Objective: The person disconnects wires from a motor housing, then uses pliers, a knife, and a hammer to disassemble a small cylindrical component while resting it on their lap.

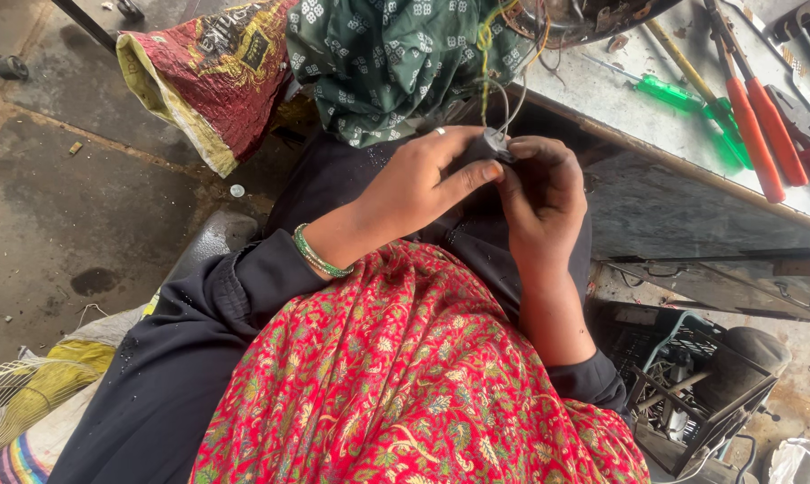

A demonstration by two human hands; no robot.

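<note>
We pinch the small grey connector [493,143] between left hand [418,184] and right hand [541,193]; its wires [504,99] run up toward the counter [620,99].

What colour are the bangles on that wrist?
Green, on the left wrist; the bangles show clearly in the head view.

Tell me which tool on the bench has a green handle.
The screwdriver, lying left of the red-handled pliers; its handle is clear green, theirs red.
</note>
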